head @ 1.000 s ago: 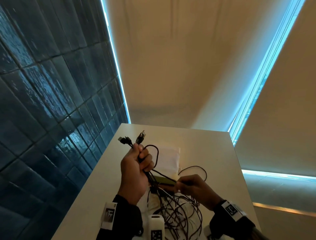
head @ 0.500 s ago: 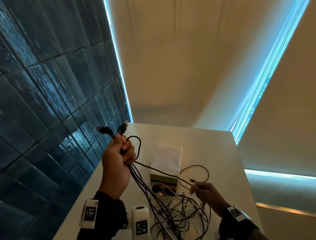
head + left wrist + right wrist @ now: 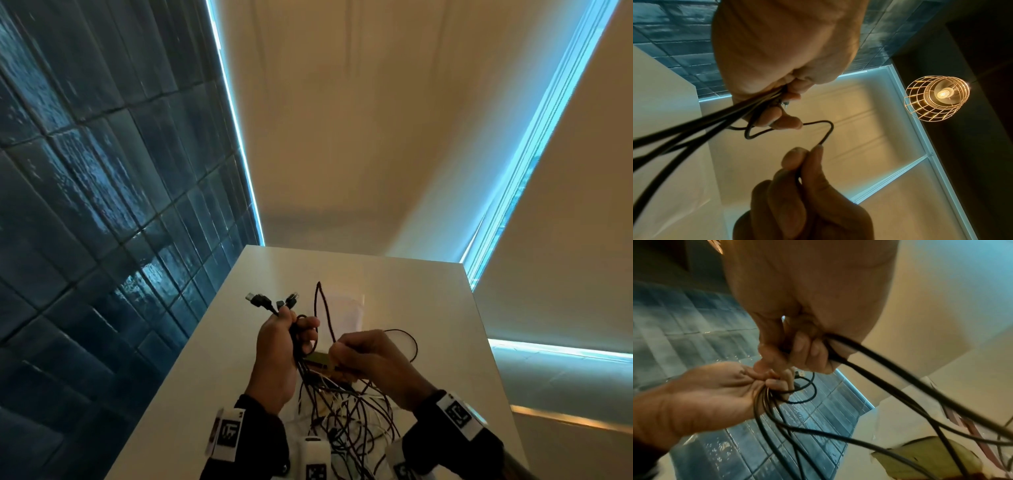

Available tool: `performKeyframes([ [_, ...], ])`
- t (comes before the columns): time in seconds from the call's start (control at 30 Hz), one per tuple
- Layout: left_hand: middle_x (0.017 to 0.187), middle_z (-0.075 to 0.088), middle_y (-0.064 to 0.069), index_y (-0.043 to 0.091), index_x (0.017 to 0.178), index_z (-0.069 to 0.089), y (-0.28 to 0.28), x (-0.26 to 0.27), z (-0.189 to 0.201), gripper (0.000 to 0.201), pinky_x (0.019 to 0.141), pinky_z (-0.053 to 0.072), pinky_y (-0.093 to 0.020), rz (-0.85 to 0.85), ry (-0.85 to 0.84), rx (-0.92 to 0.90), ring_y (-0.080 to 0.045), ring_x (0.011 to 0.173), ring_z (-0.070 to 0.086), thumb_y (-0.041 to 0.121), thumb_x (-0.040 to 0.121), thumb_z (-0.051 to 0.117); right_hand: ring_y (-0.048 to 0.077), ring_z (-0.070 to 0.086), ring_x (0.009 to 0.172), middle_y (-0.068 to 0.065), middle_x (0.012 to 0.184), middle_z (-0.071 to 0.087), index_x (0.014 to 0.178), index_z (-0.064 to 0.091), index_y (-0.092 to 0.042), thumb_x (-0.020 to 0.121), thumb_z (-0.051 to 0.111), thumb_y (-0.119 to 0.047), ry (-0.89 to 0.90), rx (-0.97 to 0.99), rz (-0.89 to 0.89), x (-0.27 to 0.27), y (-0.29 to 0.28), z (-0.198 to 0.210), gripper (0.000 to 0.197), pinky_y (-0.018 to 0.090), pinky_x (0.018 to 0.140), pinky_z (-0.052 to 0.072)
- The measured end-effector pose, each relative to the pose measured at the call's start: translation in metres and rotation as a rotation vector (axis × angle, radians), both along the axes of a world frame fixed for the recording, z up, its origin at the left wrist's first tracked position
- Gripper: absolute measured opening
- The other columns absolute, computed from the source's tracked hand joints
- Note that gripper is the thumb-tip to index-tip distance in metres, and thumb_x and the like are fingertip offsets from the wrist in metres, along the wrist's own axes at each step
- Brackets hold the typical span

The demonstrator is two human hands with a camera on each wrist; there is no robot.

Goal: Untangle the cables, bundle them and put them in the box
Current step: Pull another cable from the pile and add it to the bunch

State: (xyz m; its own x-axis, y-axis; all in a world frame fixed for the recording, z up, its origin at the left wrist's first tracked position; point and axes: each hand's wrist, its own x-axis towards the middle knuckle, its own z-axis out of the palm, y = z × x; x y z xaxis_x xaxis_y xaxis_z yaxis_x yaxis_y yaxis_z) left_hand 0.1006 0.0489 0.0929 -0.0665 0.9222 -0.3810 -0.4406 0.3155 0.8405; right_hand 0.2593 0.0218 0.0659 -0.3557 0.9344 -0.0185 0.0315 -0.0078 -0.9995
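While the left hand (image 3: 277, 346) is clenching the gathered plug ends above the tangle (image 3: 346, 411), the right hand (image 3: 370, 359) beside it is pinching one cable (image 3: 826, 133), apparently feeding it in.

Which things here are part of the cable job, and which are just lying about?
Part of the job:
black cables held by left hand
right hand pinching one cable
cable tangle
box

Just there:
table
hanging lamp
tiled wall
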Motion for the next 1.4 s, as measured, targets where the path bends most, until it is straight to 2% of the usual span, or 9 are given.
performKeyframes([
  [0.1,0.074,0.068,-0.016,0.013,0.082,0.043,-0.004,0.002,0.006,0.029,0.053,0.038,-0.03,-0.025,-0.022,0.004,-0.021,0.057,0.054,0.026,0.106,0.033,0.005,0.047,0.055,-0.01,0.06,0.059,0.07,0.068,-0.015,0.096,0.056,-0.015,-0.079,-0.023,0.108,-0.002,-0.002,-0.003,0.028,0.016,0.058,0.037],
  [0.23,0.074,0.069,-0.015,0.013,0.081,0.046,-0.006,0.001,0.017,0.03,0.064,0.045,-0.036,-0.064,-0.078,0.044,-0.025,0.06,0.064,0.027,0.105,0.033,0.007,0.045,0.061,-0.002,0.065,0.057,0.066,0.07,-0.016,0.09,0.06,-0.023,-0.264,-0.044,0.206,0.002,-0.004,-0.007,0.027,0.02,0.062,0.038],
  [0.33,0.072,0.062,-0.011,0.012,0.081,0.046,-0.008,0.0,0.026,0.03,0.055,0.045,-0.031,-0.108,-0.136,0.041,-0.021,0.055,0.054,0.028,0.105,0.034,0.003,0.044,0.056,-0.008,0.06,0.057,0.061,0.066,-0.016,0.09,0.06,-0.013,-0.269,-0.124,0.243,0.005,-0.006,-0.011,0.03,0.017,0.058,0.035],
  [0.5,0.073,0.059,-0.011,0.01,0.085,0.048,-0.003,-0.001,0.018,0.03,0.049,0.043,-0.028,-0.117,0.276,0.091,-0.019,0.057,0.052,0.024,0.105,0.031,-0.001,0.046,0.05,-0.009,0.056,0.055,0.077,0.064,0.007,0.096,0.053,-0.009,-0.009,-0.104,0.013,0.005,-0.01,-0.011,0.027,0.011,0.051,0.035],
  [0.6,0.075,0.063,-0.014,0.004,0.096,0.051,-0.002,0.001,0.004,0.031,0.046,0.045,-0.027,-0.156,0.381,0.035,-0.021,0.059,0.056,0.026,0.106,0.03,-0.002,0.047,0.047,-0.009,0.053,0.055,0.073,0.059,0.002,0.097,0.049,-0.004,0.059,-0.047,-0.042,0.001,-0.01,-0.006,0.026,0.011,0.049,0.035],
  [0.77,0.071,0.063,-0.015,0.01,0.081,0.049,-0.009,0.004,0.014,0.033,0.055,0.051,-0.031,-0.247,-0.032,-0.048,-0.024,0.059,0.059,0.027,0.105,0.033,0.009,0.04,0.052,-0.001,0.058,0.049,0.062,0.059,-0.012,0.088,0.057,-0.015,-0.086,-0.065,0.14,-0.008,-0.005,-0.011,0.026,0.018,0.053,0.032],
  [0.93,0.059,0.037,0.004,0.017,0.075,0.043,0.004,-0.02,0.023,0.028,0.045,0.031,-0.024,-0.103,-0.346,0.12,-0.009,0.046,0.029,0.023,0.101,0.034,0.0,0.037,0.044,-0.013,0.05,0.048,0.069,0.06,-0.005,0.098,0.05,-0.011,-0.023,-0.162,0.103,0.01,-0.001,-0.019,0.032,0.013,0.047,0.027],
  [1.2,0.058,0.033,0.007,0.018,0.073,0.041,0.0,-0.042,0.036,0.032,0.045,0.025,-0.022,0.033,-0.212,0.32,-0.007,0.047,0.024,0.025,0.103,0.033,-0.003,0.041,0.05,-0.014,0.049,0.051,0.082,0.063,0.018,0.098,0.05,-0.009,-0.209,-0.029,-0.115,0.025,0.014,-0.072,0.034,0.009,0.054,0.033],
  [1.4,0.06,0.032,0.006,0.019,0.072,0.04,-0.009,-0.049,0.048,0.032,0.048,0.025,-0.023,0.078,-0.107,0.411,-0.008,0.049,0.024,0.024,0.103,0.033,-0.003,0.048,0.053,-0.019,0.052,0.057,0.074,0.073,-0.016,0.093,0.06,-0.008,-0.404,0.061,-0.119,0.035,0.026,-0.113,0.025,0.012,0.058,0.035],
])
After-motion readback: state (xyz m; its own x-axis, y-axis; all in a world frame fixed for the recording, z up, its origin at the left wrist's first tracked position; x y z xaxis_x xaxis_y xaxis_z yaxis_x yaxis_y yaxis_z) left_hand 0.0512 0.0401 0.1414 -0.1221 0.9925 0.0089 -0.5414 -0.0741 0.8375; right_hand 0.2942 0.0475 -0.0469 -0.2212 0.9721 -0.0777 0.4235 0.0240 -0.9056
